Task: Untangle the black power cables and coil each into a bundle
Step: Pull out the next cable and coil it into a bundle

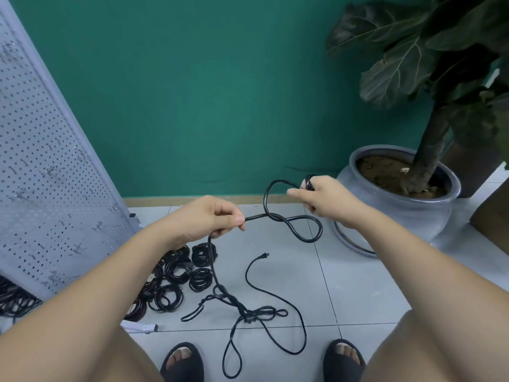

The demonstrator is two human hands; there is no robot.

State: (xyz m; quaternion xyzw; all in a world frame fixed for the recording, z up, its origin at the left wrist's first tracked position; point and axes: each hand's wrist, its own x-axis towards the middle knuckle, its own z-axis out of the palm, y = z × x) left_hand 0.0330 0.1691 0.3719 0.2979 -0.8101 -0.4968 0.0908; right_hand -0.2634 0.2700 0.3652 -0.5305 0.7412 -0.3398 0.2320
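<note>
Now we are pinching the black cable (256, 216), seemingly light and springy, beside its hanging loop with our left hand (209, 219) and gripping what looks like its plug end in our right hand (327, 197), the tangle (248, 317) trailing on the floor.

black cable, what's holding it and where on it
The left hand pinches the black cable mid-length; the right hand grips what looks like its plug end.

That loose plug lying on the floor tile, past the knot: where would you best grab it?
Probably by the plug body, coming straight down from above. It lies flat on the tile, prongs pointing right, and its cable curves off leftward behind it, so pinching the body's two sides should hold firmer than the thin cord.
</note>
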